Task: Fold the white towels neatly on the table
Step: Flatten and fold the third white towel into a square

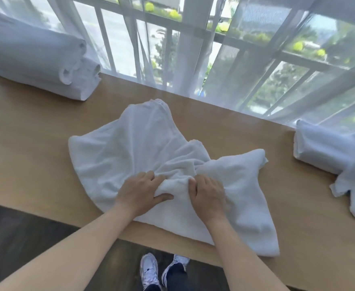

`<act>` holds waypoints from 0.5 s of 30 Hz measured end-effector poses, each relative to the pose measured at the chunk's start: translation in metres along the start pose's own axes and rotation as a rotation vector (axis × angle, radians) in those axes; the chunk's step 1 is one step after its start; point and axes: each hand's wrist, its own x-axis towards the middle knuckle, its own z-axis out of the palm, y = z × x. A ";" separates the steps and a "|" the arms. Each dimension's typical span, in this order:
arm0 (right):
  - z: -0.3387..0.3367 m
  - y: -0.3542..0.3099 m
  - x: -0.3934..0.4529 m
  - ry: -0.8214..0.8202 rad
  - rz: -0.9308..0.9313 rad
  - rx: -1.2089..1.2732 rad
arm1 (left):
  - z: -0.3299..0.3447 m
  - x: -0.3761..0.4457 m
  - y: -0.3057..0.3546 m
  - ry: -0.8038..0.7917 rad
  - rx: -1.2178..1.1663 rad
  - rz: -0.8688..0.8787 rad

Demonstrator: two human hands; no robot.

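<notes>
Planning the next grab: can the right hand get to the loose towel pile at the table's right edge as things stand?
Probably yes: bare table lies between the right hand and the towel pile. But it now grips the crumpled towel.

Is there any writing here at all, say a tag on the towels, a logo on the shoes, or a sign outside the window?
None can be read.
The crumpled towel under both hands: no tag or print visible.
The folded towels at the left and the towel pile at the right: plain white.
The shoes: any logo is too small and blurred.
Outside the window: only railings and greenery, no sign.
</notes>
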 end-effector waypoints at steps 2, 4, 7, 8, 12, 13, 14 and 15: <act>0.005 0.004 0.004 -0.031 0.046 0.014 | 0.006 0.008 0.004 -0.037 0.024 -0.055; 0.009 0.010 0.013 -0.072 0.084 0.021 | 0.010 0.019 0.011 -0.069 0.029 -0.124; 0.011 0.016 0.031 -0.164 0.132 0.018 | 0.013 0.041 0.022 -0.139 -0.017 -0.235; 0.011 0.020 0.037 -0.179 0.151 0.020 | 0.012 0.049 0.026 -0.170 -0.032 -0.261; 0.005 0.028 0.065 -0.195 0.303 0.023 | 0.003 0.077 0.037 -0.303 -0.106 -0.291; 0.004 0.026 0.071 -0.185 0.380 0.020 | -0.001 0.080 0.035 -0.351 -0.189 -0.288; 0.000 0.021 0.075 -0.152 0.462 0.035 | -0.006 0.082 0.030 -0.384 -0.320 -0.295; -0.002 0.015 0.079 -0.086 0.525 0.066 | -0.011 0.083 0.022 -0.383 -0.485 -0.309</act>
